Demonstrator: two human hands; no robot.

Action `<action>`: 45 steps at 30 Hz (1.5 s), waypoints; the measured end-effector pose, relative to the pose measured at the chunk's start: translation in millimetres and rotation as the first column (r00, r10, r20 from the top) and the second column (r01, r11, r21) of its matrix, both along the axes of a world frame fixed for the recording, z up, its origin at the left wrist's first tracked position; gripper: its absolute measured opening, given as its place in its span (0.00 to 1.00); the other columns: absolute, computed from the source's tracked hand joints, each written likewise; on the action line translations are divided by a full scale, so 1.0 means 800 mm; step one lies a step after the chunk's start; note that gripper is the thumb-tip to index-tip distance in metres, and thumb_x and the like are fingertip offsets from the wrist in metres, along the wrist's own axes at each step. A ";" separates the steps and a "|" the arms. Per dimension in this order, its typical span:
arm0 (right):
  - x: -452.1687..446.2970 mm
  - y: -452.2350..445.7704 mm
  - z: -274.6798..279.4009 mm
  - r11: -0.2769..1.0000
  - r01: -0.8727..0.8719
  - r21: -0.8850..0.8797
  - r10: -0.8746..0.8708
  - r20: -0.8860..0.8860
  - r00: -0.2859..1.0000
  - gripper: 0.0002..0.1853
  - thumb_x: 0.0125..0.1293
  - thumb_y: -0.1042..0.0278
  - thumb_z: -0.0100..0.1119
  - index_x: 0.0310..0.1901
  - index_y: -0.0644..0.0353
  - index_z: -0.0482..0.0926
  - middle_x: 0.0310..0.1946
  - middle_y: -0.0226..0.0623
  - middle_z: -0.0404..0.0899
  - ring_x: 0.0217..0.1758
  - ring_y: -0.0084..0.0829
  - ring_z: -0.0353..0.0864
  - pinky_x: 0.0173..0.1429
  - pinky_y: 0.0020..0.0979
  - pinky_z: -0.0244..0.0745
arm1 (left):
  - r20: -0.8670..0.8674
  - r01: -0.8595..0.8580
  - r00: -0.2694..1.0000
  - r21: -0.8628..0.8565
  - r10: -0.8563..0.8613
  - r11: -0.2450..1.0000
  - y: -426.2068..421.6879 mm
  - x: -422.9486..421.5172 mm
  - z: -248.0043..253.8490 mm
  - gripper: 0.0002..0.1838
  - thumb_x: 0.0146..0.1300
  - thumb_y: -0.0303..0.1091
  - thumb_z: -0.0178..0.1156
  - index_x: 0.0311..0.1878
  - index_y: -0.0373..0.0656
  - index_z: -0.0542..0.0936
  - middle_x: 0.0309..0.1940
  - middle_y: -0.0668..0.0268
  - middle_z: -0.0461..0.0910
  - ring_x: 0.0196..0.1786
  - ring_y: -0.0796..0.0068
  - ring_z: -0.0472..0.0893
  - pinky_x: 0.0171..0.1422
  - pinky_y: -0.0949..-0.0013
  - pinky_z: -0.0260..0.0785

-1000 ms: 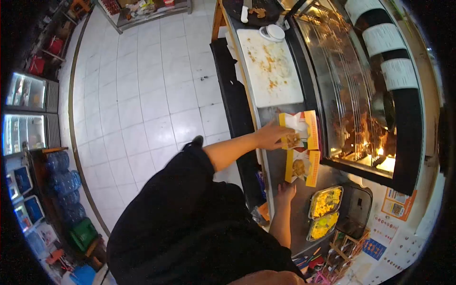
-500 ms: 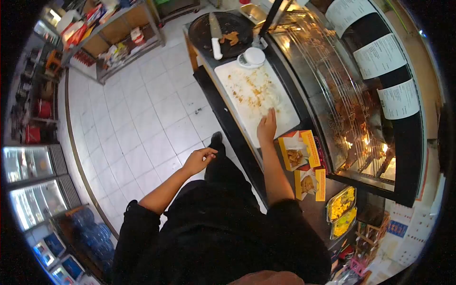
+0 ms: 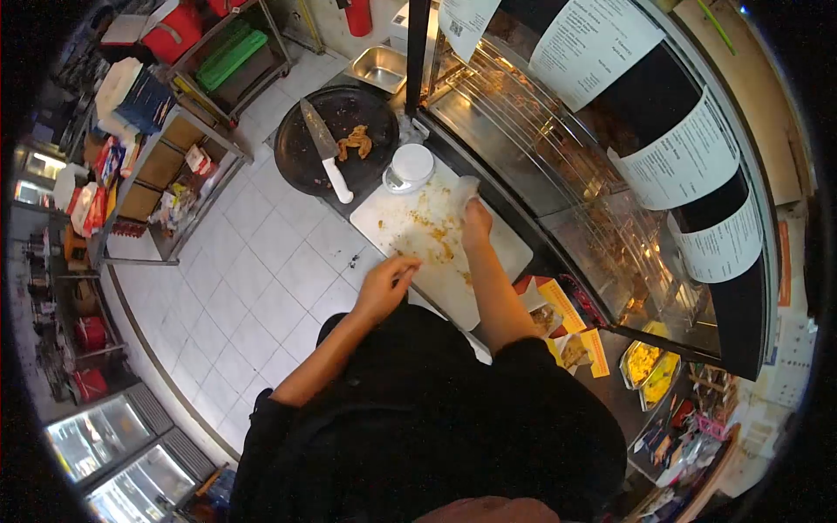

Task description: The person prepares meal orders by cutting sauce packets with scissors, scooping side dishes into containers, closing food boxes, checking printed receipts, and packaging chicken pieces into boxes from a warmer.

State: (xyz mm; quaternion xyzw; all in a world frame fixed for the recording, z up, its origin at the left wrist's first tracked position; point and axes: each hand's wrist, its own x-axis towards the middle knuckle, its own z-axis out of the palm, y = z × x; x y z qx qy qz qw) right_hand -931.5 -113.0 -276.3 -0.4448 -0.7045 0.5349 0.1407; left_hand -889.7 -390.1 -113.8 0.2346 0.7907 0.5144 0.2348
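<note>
My right hand (image 3: pixel 477 222) is closed on a whitish, translucent plastic piece (image 3: pixel 468 190) over the far right side of the white cutting board (image 3: pixel 501 253). Brown crumbs and oily smears cover much of that board. At its near left edge my left hand (image 3: pixel 386 286) hovers with curled fingers and nothing visible in them. A round white scale (image 3: pixel 411 166) sits on the board's far corner. Beyond it, a knife with a white handle (image 3: pixel 337 181) and some brown meat pieces (image 3: pixel 356 143) lie on a round dark block (image 3: pixel 301 152).
Right of my right forearm are two yellow food boxes (image 3: pixel 595 350) and clear trays of yellow food (image 3: pixel 660 375). A heated glass cabinet (image 3: pixel 567 209) runs along the counter's back. A metal pan (image 3: pixel 379 68) stands beyond the block; a shelf rack (image 3: pixel 139 199) is at left.
The view has turned toward the board and block. My hands have left the food boxes; my right hand has reached across the board and taken hold of the translucent plastic. My left hand has come to the board's edge.
</note>
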 end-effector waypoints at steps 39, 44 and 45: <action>-0.045 -0.257 0.343 0.888 -0.077 -0.453 -0.373 -0.808 0.456 0.33 0.82 0.46 0.42 0.78 0.59 0.59 0.74 0.40 0.67 0.75 0.35 0.67 0.75 0.36 0.66 | -0.663 0.742 0.590 0.221 -0.460 0.633 0.009 -0.249 0.144 0.09 0.58 0.29 0.71 0.41 0.44 0.83 0.36 0.65 0.84 0.34 0.62 0.83 0.39 0.64 0.75; -0.018 -0.230 0.312 0.823 0.039 -0.567 -0.561 -0.798 0.223 0.29 0.81 0.51 0.49 0.75 0.58 0.64 0.70 0.40 0.71 0.70 0.35 0.71 0.67 0.42 0.74 | -0.761 0.825 0.431 0.115 -0.485 0.553 0.029 -0.253 0.140 0.05 0.58 0.34 0.70 0.37 0.48 0.86 0.30 0.66 0.78 0.35 0.62 0.81 0.40 0.61 0.73; -0.011 -0.227 0.316 0.781 0.112 -0.615 -0.620 -0.740 0.261 0.28 0.80 0.51 0.50 0.74 0.56 0.65 0.70 0.40 0.71 0.70 0.35 0.71 0.66 0.47 0.74 | -0.775 0.821 0.431 0.124 -0.463 0.557 0.035 -0.251 0.138 0.07 0.58 0.38 0.70 0.37 0.49 0.86 0.28 0.66 0.76 0.34 0.62 0.80 0.41 0.60 0.73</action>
